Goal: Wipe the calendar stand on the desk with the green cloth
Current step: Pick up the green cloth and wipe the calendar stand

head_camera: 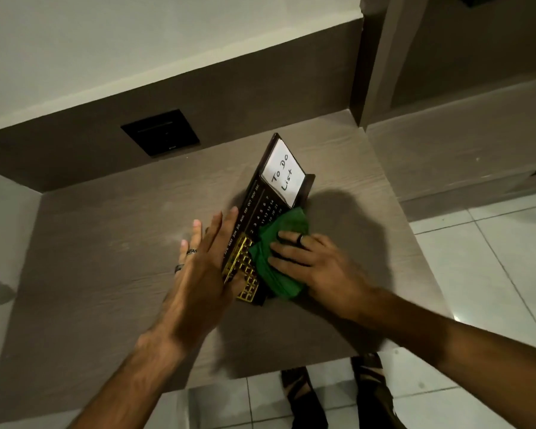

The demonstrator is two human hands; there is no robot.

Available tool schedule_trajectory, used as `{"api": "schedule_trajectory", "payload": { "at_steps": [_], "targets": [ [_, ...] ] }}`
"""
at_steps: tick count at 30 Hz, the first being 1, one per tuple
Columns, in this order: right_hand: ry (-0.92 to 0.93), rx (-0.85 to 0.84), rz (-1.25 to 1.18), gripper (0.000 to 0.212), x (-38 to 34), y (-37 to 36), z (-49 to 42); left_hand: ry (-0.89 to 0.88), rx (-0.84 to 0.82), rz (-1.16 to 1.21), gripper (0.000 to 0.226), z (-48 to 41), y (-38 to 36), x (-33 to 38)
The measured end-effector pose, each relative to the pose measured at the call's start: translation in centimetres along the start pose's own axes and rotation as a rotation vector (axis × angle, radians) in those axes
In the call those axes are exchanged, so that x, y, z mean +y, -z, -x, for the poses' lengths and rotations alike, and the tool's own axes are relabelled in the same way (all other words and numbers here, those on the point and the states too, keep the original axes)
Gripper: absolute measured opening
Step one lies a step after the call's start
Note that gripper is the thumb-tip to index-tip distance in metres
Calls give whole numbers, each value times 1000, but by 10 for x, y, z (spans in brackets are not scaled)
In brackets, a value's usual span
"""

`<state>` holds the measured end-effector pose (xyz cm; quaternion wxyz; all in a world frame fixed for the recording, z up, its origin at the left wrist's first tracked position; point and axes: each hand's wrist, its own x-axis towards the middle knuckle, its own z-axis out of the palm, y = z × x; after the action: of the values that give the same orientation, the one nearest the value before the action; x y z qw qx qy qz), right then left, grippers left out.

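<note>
A dark brown calendar stand (pixel 262 209) with month names, date numbers and a gold grid stands in the middle of the wooden desk (pixel 112 243). A white "To Do List" card (pixel 283 173) sits in its far end. My left hand (pixel 208 258) rests flat against the stand's left edge, fingers straight, thumb on the gold grid. My right hand (pixel 310 261) presses a crumpled green cloth (pixel 276 252) onto the stand's near right face. The cloth hides part of the date numbers.
A black wall socket plate (pixel 161 132) sits in the brown back panel at the left. White floor tiles (pixel 483 258) lie to the right of the desk and below its front edge, where two feet in dark sandals (pixel 338 394) stand. A lower ledge (pixel 458 144) runs at right.
</note>
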<state>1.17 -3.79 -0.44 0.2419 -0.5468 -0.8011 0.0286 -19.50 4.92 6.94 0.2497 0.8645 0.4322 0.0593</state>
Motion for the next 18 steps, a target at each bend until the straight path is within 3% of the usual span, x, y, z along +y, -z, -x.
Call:
{"api": "schedule_trajectory", "payload": {
  "at_steps": [2, 6, 8, 14, 16, 18],
  "targets": [
    [-84, 49, -100, 38, 27, 3, 0, 2, -8, -3, 102, -1, 0, -1],
    [-681, 241, -163, 57, 101, 33, -25, 11, -33, 14, 100, -3, -1, -1],
    [-645, 285, -75, 67, 97, 38, -33, 18, -26, 24, 103, -4, -1, -2],
    [27, -3, -99, 36, 12, 9, -3, 17, -10, 45, 106, -1, -2, -2],
    [-41, 43, -140, 38, 39, 15, -12, 12, -15, 45, 106, -1, -2, -3],
    [-346, 205, -181, 55, 75, 26, -26, 4, -20, 39, 104, 0, -2, -3]
  ]
}}
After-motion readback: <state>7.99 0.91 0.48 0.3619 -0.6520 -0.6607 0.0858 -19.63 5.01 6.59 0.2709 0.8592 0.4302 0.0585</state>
